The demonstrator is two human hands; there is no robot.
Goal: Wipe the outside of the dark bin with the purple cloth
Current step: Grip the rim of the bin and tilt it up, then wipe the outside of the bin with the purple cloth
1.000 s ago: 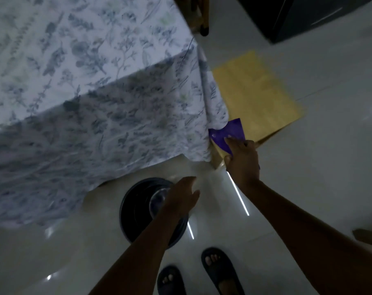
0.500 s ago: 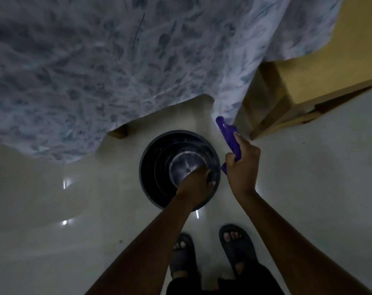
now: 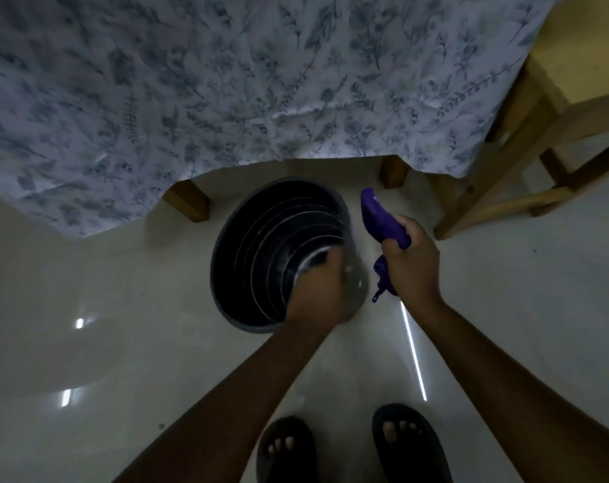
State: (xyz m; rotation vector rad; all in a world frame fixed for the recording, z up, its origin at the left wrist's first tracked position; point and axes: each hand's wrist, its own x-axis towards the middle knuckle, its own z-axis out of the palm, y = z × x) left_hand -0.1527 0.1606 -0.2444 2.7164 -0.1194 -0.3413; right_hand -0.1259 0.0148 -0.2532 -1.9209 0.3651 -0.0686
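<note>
Glossy pale floor (image 3: 122, 343) at lower left, throwing back light streaks. Dark bin (image 3: 261, 252) at centre, ribbed inside with a dull sheen. Soft purple cloth (image 3: 383, 217) right of it. Printed fabric tablecloth (image 3: 191, 81) up top; matt bare wooden legs (image 3: 188, 200) beneath.

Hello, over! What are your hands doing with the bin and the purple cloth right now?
Left hand gripping rim of dark bin, bin tilted. Right hand closed on purple cloth, beside bin, not visibly touching. Tablecloth hangs just behind bin.
</note>
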